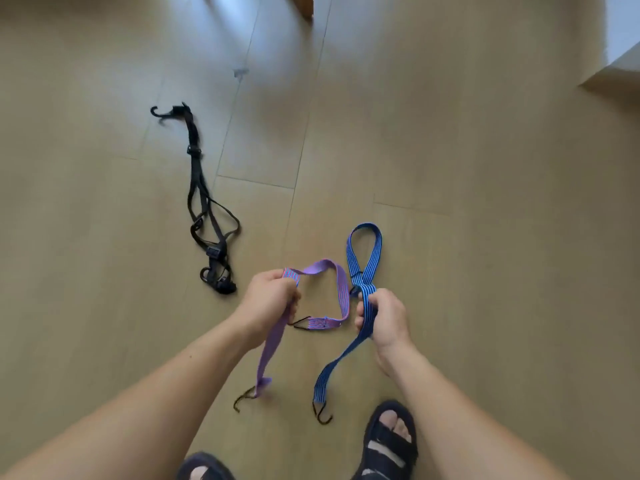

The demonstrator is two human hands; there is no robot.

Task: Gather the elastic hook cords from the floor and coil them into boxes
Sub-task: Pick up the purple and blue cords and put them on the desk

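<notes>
The left hand's fingers [291, 296] are curled tight round a purple striped hook cord [341, 289], and the right hand's fingers [362, 317] are wrapped round a blue striped hook cord [331, 370] just under its crossed loop. Both cords are off the wooden floor [450, 168], tails dangling with wire hooks [323, 415] at the ends. A black hook cord [194, 150] lies tangled on the floor, well apart to the left. I judge the task about midway through gathering: two cords lifted, one left to collect, no coiling begun. No box appears anywhere in view. The top is motion-blurred, a pale block [616, 74] at the right edge is cut off and unidentifiable, and the palms hide how each cord passes through the grip.
</notes>
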